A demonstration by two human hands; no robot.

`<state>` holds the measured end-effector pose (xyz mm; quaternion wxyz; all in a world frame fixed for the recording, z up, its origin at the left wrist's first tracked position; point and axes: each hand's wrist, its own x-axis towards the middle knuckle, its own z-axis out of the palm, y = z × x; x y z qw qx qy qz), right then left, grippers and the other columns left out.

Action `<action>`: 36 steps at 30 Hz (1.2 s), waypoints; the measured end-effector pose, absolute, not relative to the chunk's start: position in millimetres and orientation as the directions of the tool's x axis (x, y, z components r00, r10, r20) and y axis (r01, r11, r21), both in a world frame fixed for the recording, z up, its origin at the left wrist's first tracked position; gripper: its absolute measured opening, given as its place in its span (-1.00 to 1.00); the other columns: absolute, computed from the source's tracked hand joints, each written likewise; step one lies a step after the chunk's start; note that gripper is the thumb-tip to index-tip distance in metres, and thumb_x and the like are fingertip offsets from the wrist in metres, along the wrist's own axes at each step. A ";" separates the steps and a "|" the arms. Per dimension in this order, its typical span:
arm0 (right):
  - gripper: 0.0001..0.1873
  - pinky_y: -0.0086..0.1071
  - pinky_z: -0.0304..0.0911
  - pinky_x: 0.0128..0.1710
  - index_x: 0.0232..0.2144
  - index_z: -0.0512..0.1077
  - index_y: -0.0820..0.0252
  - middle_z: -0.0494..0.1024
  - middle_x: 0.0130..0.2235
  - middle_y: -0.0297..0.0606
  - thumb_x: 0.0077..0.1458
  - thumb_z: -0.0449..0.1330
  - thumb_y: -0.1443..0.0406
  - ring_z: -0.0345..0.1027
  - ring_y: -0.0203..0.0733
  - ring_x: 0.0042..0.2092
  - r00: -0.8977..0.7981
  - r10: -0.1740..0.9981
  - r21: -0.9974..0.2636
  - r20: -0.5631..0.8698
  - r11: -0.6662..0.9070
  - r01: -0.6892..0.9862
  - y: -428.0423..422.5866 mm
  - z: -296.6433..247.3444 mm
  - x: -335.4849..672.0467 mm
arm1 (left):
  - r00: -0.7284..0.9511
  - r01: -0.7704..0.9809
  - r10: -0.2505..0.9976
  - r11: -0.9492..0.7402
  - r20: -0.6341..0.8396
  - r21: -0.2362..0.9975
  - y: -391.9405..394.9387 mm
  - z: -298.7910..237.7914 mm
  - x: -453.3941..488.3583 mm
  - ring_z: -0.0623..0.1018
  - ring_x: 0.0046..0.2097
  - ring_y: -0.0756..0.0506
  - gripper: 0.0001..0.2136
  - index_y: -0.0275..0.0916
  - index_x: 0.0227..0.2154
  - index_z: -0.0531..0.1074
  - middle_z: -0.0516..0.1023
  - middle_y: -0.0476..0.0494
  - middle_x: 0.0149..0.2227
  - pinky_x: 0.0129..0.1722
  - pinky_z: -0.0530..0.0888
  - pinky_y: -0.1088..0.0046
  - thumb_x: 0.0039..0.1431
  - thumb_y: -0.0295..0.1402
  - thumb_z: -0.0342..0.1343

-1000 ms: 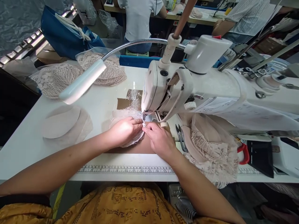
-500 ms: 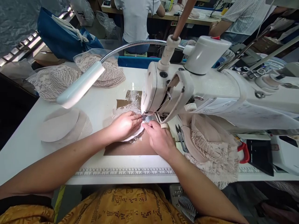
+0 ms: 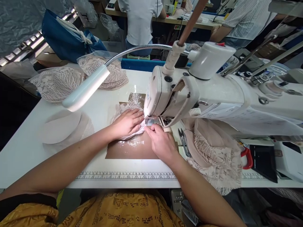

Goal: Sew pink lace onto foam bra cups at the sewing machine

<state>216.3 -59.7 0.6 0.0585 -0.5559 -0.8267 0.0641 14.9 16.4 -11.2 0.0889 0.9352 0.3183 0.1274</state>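
A piece of pale lace fabric [image 3: 120, 111] lies on the brown sheet [image 3: 132, 153] under the head of a white sewing machine [image 3: 157, 91]. My left hand [image 3: 126, 123] rests flat on the lace with its fingers stretched toward the needle area. My right hand [image 3: 163, 142] is just right of the presser foot [image 3: 147, 121], thumb and forefinger pinched at the near edge of the lace. The fingertips of both hands are close to the foot. The needle itself is too small to make out.
Black thread snips [image 3: 184, 143] lie right of my right hand, beside a heap of lace pieces [image 3: 215, 154]. Stacked lace cups [image 3: 59, 82] and sheer rounds [image 3: 63, 126] are at left. A lamp [image 3: 86, 88] hangs over the table. Co-workers sit beyond.
My left hand has flattened and its fingers have spread on the lace. The lace has turned and shifted away from me. My right hand stays near the foot. The view has shifted slightly.
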 end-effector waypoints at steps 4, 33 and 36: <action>-0.45 -0.31 0.11 -0.36 0.09 0.44 0.06 0.49 -0.15 -0.20 0.11 0.00 0.53 0.28 -0.14 -0.26 -0.373 0.927 -0.198 0.039 0.373 0.906 -60.4 -1.6 218.1 | 0.716 0.635 0.676 -0.735 0.174 0.240 14.8 -7.8 15.8 0.36 0.14 -0.30 -0.67 -0.26 0.05 0.42 0.40 -0.33 0.13 0.12 0.30 0.04 0.31 -0.29 -0.04; -0.86 -0.37 0.25 -0.34 -0.34 0.57 0.14 0.58 -0.42 -0.29 0.16 0.19 0.31 0.37 -0.26 -0.39 -0.680 0.650 -0.436 0.339 0.749 0.499 -68.7 -9.9 222.4 | 0.517 0.678 0.842 -0.515 0.158 0.525 -36.7 12.4 -10.4 0.48 -0.14 -0.17 -0.80 -0.34 -0.24 0.48 0.52 -0.25 -0.19 -0.12 0.46 0.26 0.25 -0.44 -0.06; -0.85 -0.37 0.24 -0.34 -0.36 0.57 0.14 0.57 -0.44 -0.30 0.17 0.19 0.28 0.36 -0.26 -0.39 -0.678 0.656 -0.452 0.331 0.741 0.496 -69.0 -10.1 222.8 | 0.613 0.697 0.783 -0.598 0.104 0.396 -30.9 10.4 -3.1 0.43 -0.02 -0.28 -0.70 -0.38 -0.09 0.49 0.47 -0.35 -0.04 -0.01 0.43 0.15 0.23 -0.28 0.05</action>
